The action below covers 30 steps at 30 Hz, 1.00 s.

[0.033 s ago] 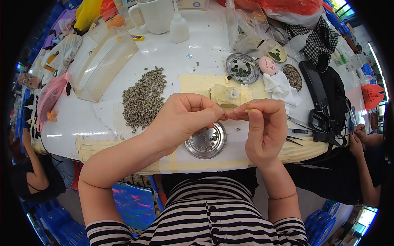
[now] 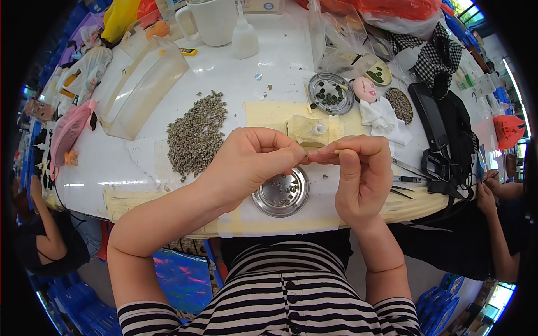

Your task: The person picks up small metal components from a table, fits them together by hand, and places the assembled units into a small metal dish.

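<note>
Fingers (image 2: 298, 152) meeting tip to tip above the desk (image 2: 280, 78), just beyond a metal dish (image 2: 268, 196) — left hand (image 2: 246, 163) angled inward, elbow bent, pinching a tiny piece (image 2: 306, 156) too small to identify; right hand (image 2: 364, 182) raised from the wrist, thumb upright, closed on a pale-yellow thing (image 2: 338, 151). Left of both, a heap of small pieces (image 2: 196, 134).

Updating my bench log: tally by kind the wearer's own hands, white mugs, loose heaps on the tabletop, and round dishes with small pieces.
Own hands (left hand, right hand): 2
White mug: 1
Loose heap: 1
Round dishes: 4
Total: 8
</note>
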{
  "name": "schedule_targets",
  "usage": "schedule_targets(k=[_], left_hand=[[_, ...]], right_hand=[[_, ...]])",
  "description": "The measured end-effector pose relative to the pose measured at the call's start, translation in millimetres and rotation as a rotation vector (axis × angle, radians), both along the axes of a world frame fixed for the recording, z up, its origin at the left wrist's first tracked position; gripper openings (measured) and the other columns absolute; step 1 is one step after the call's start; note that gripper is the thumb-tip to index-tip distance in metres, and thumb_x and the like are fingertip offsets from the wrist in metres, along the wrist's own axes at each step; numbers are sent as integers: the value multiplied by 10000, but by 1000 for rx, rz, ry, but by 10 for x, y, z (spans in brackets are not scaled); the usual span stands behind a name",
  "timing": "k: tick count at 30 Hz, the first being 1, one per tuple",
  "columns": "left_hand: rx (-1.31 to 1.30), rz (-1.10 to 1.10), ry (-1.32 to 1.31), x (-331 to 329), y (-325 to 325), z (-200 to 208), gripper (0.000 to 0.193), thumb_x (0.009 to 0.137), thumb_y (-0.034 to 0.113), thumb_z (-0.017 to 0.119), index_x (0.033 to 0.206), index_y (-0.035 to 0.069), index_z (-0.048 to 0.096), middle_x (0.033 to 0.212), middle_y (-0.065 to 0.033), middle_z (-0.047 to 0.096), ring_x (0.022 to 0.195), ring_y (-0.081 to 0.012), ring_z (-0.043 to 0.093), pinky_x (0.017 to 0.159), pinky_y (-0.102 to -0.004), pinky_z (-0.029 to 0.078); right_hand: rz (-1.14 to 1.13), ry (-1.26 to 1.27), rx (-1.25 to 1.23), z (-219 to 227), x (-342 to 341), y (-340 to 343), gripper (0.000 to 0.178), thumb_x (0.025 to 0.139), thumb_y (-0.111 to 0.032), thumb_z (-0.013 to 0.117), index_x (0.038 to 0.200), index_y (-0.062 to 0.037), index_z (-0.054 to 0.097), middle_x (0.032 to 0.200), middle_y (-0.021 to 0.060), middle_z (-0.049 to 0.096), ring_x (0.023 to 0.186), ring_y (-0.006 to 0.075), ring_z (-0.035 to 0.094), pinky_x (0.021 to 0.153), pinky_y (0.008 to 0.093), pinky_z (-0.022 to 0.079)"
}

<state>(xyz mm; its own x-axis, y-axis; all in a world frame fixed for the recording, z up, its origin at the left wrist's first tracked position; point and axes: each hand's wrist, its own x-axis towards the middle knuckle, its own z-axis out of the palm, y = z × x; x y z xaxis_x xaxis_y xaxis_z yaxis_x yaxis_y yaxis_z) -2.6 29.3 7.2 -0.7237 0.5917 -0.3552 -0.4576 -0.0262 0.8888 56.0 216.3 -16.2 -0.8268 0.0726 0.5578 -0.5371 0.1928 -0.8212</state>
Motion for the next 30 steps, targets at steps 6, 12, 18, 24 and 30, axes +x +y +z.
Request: schedule_targets(k=[6, 12, 18, 24, 30], left_hand=[[1, 1, -3, -3, 4, 7, 157, 918, 152, 674, 932, -4, 687, 879, -57, 702, 766, -74, 617, 725, -217, 501], [-14, -6, -5, -11, 2, -17, 168, 924, 166, 670, 947, 1, 689, 942, -88, 720, 770, -68, 614, 727, -217, 504], [-30, -1, 7, 0, -12, 14, 176, 928, 182, 670, 942, 7, 680, 974, -113, 724, 811, -79, 631, 764, -225, 510], [-15, 2, 20, 1, -14, 11, 177, 929, 185, 670, 948, 8, 676, 983, -121, 722, 874, -112, 658, 776, -230, 512], [-8, 11, 13, -5, -18, -10, 167, 929, 178, 671, 949, 12, 677, 983, -115, 722, 875, -106, 656, 772, -232, 515]], right_hand=[[-2, 3, 10, -13, 1, 1, 79, 989, -18, 523, 1010, 58, 530, 904, 116, 655, 830, 166, 709, 734, 261, 590], [-15, -28, -190, 65, 1, -32, 82, 975, -26, 560, 995, 53, 546, 895, 110, 652, 821, 165, 694, 739, 268, 576], [-417, 262, 470, 118, -191, 128, 80, 834, -20, 721, 886, -28, 661, 855, 73, 635, 731, 229, 588, 636, 324, 477], [-514, 280, 723, 107, -199, 134, 128, 781, -73, 765, 870, -67, 674, 881, 53, 628, 802, 242, 549, 721, 329, 442], [-438, 270, 384, 127, -80, 145, 74, 853, -45, 709, 909, -33, 662, 915, 70, 621, 824, 230, 550, 752, 313, 439]])
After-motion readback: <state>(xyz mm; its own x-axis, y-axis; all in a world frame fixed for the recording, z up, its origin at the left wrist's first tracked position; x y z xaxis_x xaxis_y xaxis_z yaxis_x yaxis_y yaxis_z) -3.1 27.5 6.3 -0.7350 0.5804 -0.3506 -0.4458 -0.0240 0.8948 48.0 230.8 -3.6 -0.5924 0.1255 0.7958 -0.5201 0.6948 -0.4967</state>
